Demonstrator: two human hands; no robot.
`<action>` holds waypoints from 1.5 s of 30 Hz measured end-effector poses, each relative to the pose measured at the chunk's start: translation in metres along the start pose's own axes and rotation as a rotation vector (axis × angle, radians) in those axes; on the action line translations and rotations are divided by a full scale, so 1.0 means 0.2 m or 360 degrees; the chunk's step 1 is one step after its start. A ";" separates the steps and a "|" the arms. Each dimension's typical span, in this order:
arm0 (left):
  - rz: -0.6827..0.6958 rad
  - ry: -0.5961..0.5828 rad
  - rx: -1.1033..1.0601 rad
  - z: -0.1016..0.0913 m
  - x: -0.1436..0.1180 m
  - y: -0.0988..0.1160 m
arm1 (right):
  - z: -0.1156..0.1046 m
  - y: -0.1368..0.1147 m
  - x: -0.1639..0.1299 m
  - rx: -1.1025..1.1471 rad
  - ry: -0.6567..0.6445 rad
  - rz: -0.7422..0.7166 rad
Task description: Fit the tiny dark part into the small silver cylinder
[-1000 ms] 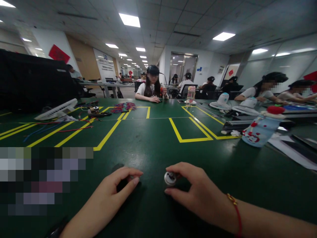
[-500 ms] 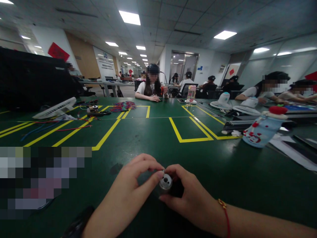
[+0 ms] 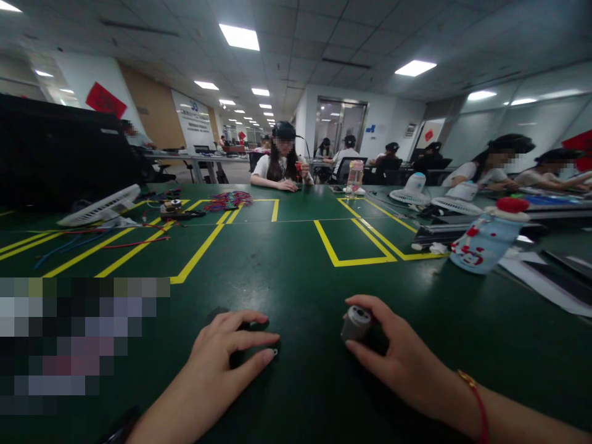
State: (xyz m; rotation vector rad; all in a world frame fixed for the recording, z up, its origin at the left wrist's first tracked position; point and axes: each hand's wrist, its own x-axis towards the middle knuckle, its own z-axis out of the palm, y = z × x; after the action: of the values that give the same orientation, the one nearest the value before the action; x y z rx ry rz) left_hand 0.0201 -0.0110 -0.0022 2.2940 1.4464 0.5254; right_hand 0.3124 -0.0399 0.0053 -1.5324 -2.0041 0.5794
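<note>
Resting between thumb and forefinger of the right hand (image 3: pixel 398 357), a small grey metal cylinder (image 3: pixel 355 323) is being held just above the green table (image 3: pixel 296 259), its open end tilted up and toward the left. The right fingers are being kept clamped lightly on the cylinder's sides. The left hand (image 3: pixel 226 351) is being laid palm-down on the table, well apart from the cylinder, fingers spread and curled over a dark patch; a tiny pale part (image 3: pixel 274 352) is being touched or pinned by the forefinger tip, though it is too small for its kind to be told, and whether it is actually gripped cannot be told.

Judgement on handling: the cylinder is best being kept upright with the open end clear of the fingers, so that a small piece can be brought to it squarely; the tiny part is likely being picked up more surely with thumb and forefinger tips than by sliding.

Further out, yellow floor-tape outlines (image 3: pixel 356 246) are being seen on the table, a patterned bottle (image 3: pixel 485 240) lying at the right, a white fan (image 3: pixel 99 208) and loose wires (image 3: pixel 229 199) at the left. Other people are being seated at the far edge.
</note>
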 end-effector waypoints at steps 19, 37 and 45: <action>-0.0236 0.0008 -0.0578 -0.06 -0.02 -0.05 | -0.43 0.73 -0.14 -0.0411 0.0559 0.0555; -0.0293 0.0131 -0.0759 -0.05 -0.06 -0.08 | 0.29 -0.31 0.19 -0.0179 -0.0375 -0.0690; -0.0294 0.0127 -0.0896 -0.04 -0.03 -0.07 | -0.47 0.22 -0.01 -0.0938 0.0664 -0.0146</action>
State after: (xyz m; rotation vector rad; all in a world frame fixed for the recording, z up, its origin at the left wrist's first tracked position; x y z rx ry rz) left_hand 0.0023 -0.0099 -0.0027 1.7000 1.3168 0.8485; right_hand 0.4058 -0.0287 0.0483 -1.6895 -1.9794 -0.3858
